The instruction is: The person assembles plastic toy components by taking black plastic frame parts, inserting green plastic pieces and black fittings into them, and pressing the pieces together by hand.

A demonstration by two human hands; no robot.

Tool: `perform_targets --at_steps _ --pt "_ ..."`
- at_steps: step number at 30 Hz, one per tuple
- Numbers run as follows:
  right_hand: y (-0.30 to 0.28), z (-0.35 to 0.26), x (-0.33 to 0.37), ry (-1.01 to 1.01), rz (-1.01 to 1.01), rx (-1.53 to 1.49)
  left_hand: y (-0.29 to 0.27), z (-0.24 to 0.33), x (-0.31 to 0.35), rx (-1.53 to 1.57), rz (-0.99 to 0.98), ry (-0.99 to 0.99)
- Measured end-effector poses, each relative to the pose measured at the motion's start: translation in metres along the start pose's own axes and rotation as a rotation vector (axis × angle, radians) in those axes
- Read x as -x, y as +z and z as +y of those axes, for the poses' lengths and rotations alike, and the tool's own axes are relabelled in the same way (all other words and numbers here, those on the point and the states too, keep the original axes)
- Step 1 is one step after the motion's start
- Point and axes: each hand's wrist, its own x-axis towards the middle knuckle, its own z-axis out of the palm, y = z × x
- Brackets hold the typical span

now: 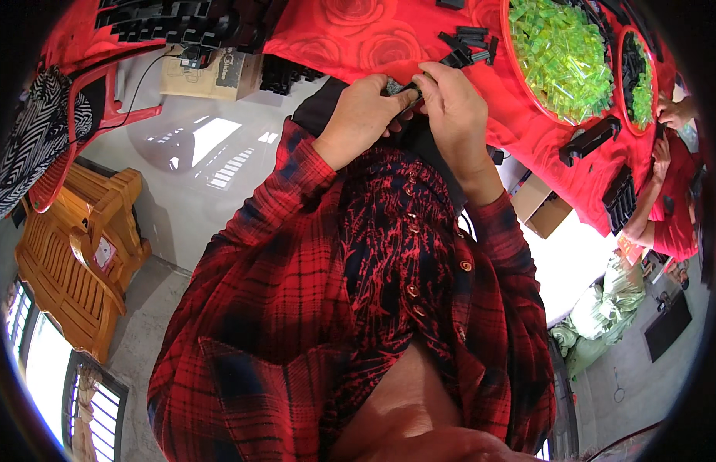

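Observation:
My left hand (365, 113) and my right hand (455, 110) meet at the near edge of the red rose-patterned tablecloth (389, 48). Between their fingertips is a small dark piece (409, 90), mostly covered by the fingers, so its exact kind is hidden. Both hands are closed, thumbs and forefingers pinched on it. Just beyond the right hand lies a small heap of black plastic pieces (471, 45). Farther right stands a red-rimmed round tray (520, 73) full of shiny yellow-green plastic pieces (562, 65).
A second round tray (622, 85) holds black and green pieces. Long black parts (590, 142) lie along the right edge. Black parts (181, 23) are stacked at the far left. Another person's hands (676, 112) are at the far right. A cardboard box (540, 206) stands below the table.

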Motion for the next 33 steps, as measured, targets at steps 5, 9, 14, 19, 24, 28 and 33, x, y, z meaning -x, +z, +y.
perform_targets --at_steps 5,9,14,19,24,28,33 --pt "-0.004 -0.013 -0.002 0.312 -0.044 -0.218 -0.003 -0.003 -0.001 -0.016 -0.012 0.046" --pt "-0.008 -0.013 -0.001 0.273 -0.072 -0.239 -0.002 -0.003 -0.001 -0.043 0.002 0.041" --pt "-0.006 -0.010 -0.002 0.219 -0.083 -0.231 -0.003 -0.006 -0.004 -0.019 -0.006 0.041" --pt "-0.003 -0.008 0.000 0.182 -0.061 -0.159 -0.001 -0.004 -0.003 -0.049 0.012 0.045" --pt "-0.001 -0.006 0.001 0.076 -0.058 -0.037 -0.001 -0.004 -0.005 -0.077 0.026 0.028" --pt "-0.008 -0.008 -0.003 0.083 -0.120 -0.034 -0.004 -0.005 -0.002 -0.037 -0.021 0.052" --pt "-0.005 -0.003 -0.002 0.009 -0.078 0.011 -0.008 -0.017 -0.004 0.159 -0.078 0.088"
